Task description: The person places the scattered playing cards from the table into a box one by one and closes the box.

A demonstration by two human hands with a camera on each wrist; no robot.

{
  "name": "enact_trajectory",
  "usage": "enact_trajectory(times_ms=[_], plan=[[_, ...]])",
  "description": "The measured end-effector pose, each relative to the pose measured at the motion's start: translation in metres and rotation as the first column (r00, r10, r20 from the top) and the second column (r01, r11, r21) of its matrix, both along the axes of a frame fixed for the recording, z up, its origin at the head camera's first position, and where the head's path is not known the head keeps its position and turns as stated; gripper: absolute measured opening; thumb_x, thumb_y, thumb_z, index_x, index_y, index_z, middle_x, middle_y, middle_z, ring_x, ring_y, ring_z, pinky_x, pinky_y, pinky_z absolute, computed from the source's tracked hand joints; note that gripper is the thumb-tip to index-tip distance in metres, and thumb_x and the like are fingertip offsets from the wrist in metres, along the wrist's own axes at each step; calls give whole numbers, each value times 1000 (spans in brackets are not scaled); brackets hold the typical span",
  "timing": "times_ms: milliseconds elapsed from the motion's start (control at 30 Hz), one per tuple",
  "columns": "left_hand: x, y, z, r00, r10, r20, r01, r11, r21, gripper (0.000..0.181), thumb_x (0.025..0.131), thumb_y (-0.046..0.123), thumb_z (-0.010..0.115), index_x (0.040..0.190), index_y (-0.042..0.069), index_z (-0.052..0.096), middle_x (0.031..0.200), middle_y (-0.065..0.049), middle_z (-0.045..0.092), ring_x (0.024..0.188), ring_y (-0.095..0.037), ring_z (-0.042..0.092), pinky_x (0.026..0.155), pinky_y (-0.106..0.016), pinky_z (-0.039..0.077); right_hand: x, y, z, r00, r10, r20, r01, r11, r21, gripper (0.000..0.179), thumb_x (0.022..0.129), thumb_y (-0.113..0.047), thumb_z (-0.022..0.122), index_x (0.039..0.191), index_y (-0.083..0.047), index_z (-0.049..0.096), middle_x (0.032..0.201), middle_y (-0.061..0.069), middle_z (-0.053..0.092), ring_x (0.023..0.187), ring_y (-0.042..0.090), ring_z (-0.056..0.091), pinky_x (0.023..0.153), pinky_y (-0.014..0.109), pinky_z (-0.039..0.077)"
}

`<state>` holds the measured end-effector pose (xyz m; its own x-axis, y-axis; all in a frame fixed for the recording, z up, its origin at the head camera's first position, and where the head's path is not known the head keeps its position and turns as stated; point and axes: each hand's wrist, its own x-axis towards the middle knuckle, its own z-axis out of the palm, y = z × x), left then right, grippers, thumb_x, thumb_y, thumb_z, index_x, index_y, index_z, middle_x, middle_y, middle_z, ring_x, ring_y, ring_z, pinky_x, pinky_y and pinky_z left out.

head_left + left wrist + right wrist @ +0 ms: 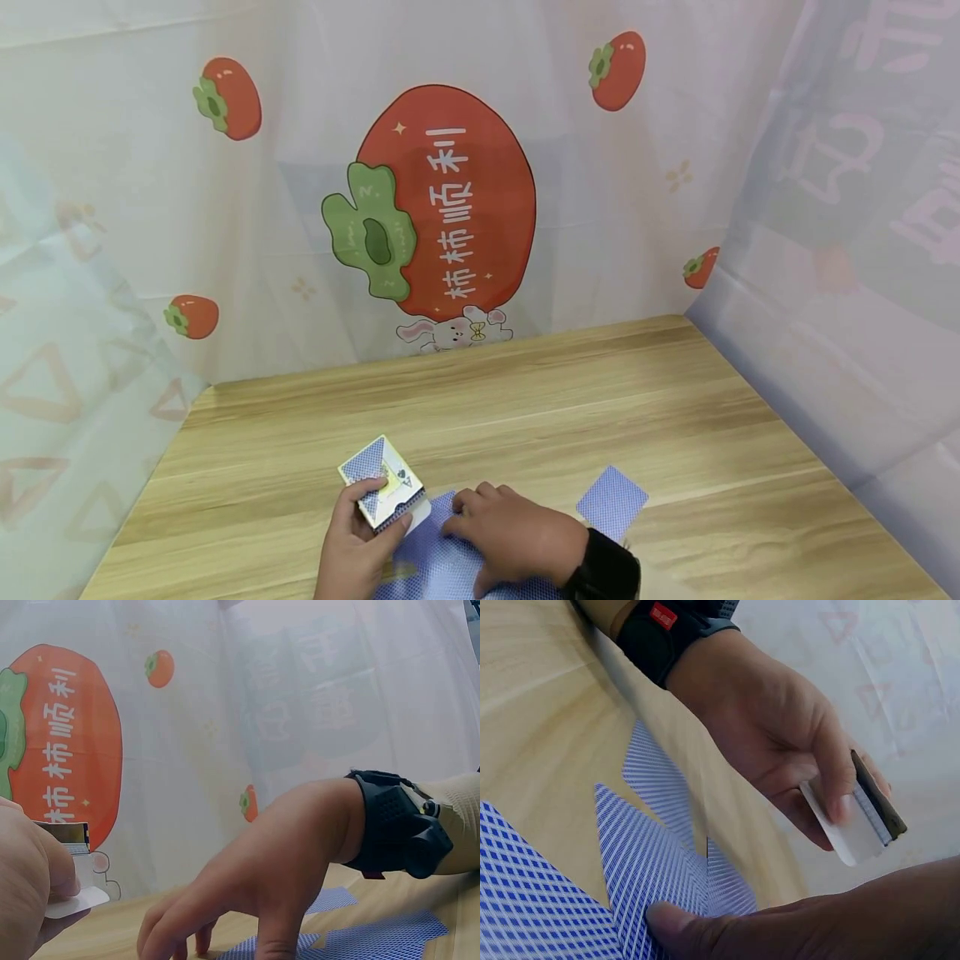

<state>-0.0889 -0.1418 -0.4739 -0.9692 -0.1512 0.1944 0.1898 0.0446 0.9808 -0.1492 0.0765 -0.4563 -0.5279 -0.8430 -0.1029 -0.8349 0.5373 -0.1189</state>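
Observation:
In the head view my left hand (352, 542) grips a playing-card box (367, 461), blue-patterned with a white and yellow panel. The box's end stands open, its white flap (849, 838) folded out; card edges show inside. My right hand (521, 533) is spread low over several blue-backed playing cards (431, 567) on the table, fingers bent down onto them. In the right wrist view its thumb (671, 921) rests on one card (649, 862), the other fingers hidden. From the left wrist view, thumb and fingers stand wide apart.
A lone blue-backed card (611, 502) lies right of my right hand on the wood-grain table (480, 417). A white cloth with persimmon prints (465, 200) hangs behind the table, and cloth sides flank it. A black band (607, 567) is on my right wrist.

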Motion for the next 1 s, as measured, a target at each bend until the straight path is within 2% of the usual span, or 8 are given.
enact_trajectory(times_ms=[167,367,500,667,767,1000], plan=[[0,1,-1,1000,1,-6,-1,1000,3,60,82,-17,68,133,-9,38,129,-35,38,105,-4,64,82,-20,58,-6,9,6,997,-47,53,46,999,20,65,78,-46,86,137,-38,59,137,-10,53,120,11,50,99,37,49],[0,0,0,1000,2,-1,-2,1000,0,60,82,-17,68,134,-9,37,130,-35,37,105,-4,63,82,-20,57,-11,12,8,995,-78,62,75,996,53,54,88,-30,80,136,-41,59,142,-12,53,125,10,50,102,36,49],[1,0,1,1000,-1,9,1,1000,0,60,83,-16,68,134,-9,37,131,-35,36,105,-3,63,82,-19,57,-10,8,4,995,-71,73,72,997,-11,53,88,-41,78,138,-34,60,147,-7,51,132,13,49,107,36,47],[2,-1,2,1000,-4,20,4,1000,5,60,84,-15,68,135,-8,37,132,-34,35,106,-3,63,83,-19,57,-7,-1,-5,997,29,71,-20,994,-112,68,84,-51,78,143,-27,55,154,-2,46,140,15,45,111,35,44],[2,-1,4,999,-6,31,6,1000,1,60,84,-14,69,135,-7,37,133,-33,34,106,-2,63,83,-19,56,-5,-4,-7,997,72,29,-69,992,-103,63,85,-50,78,141,-29,58,150,-3,50,136,13,48,109,34,46],[1,-2,4,1000,-10,30,10,1000,4,61,84,-14,69,135,-7,37,131,-33,35,106,-3,63,83,-19,57,-5,-4,-6,997,71,-40,-74,995,-70,53,85,-45,80,134,-33,63,133,-12,58,119,6,54,99,27,48]])
